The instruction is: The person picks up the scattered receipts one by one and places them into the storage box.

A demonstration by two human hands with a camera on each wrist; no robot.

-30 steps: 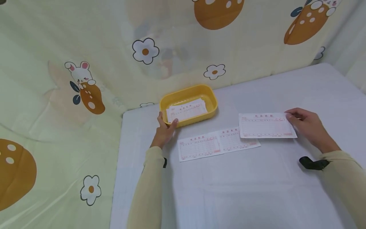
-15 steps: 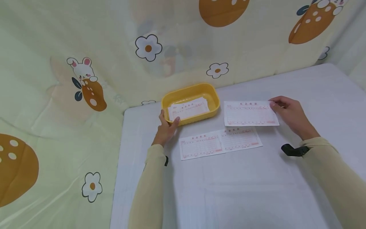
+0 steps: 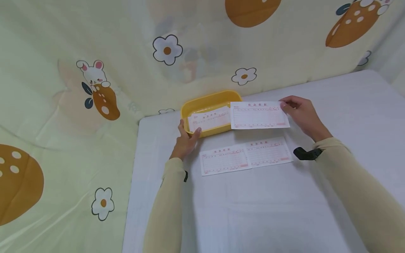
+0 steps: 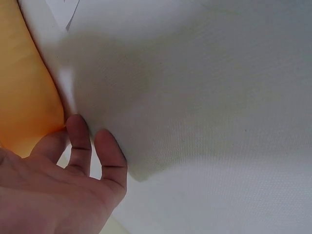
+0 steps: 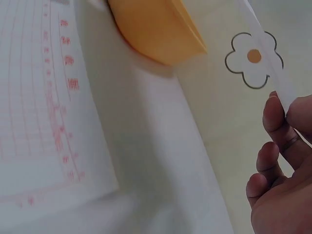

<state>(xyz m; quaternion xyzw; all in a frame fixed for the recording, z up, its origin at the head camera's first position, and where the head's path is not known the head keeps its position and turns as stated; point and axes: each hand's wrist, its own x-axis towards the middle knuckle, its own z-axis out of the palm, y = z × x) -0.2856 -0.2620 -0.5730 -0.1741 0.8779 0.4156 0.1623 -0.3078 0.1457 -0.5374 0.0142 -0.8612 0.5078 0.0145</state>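
Note:
A yellow tray [image 3: 193,104] sits at the back left of the white table, with paper slips [image 3: 209,118] lying in it. My left hand [image 3: 186,140] grips its front left corner, thumb and a finger curled over the rim; the left wrist view shows the fingers [image 4: 80,141] against the tray's yellow wall [image 4: 24,87]. My right hand [image 3: 299,112] pinches the right end of a red-printed slip [image 3: 258,115], held in the air over the tray's right end. In the right wrist view the slip's edge [image 5: 273,63] runs between my fingertips [image 5: 278,122].
Two more printed slips [image 3: 246,156] lie side by side on the white table [image 3: 278,211] in front of the tray. A cream curtain with flowers and rabbits [image 3: 95,77] hangs close behind and to the left. A black strap [image 3: 305,153] circles my right wrist.
My right hand has carried the slip up and to the left, from the table's right side to over the tray's right end. The left hand has kept its grip on the tray.

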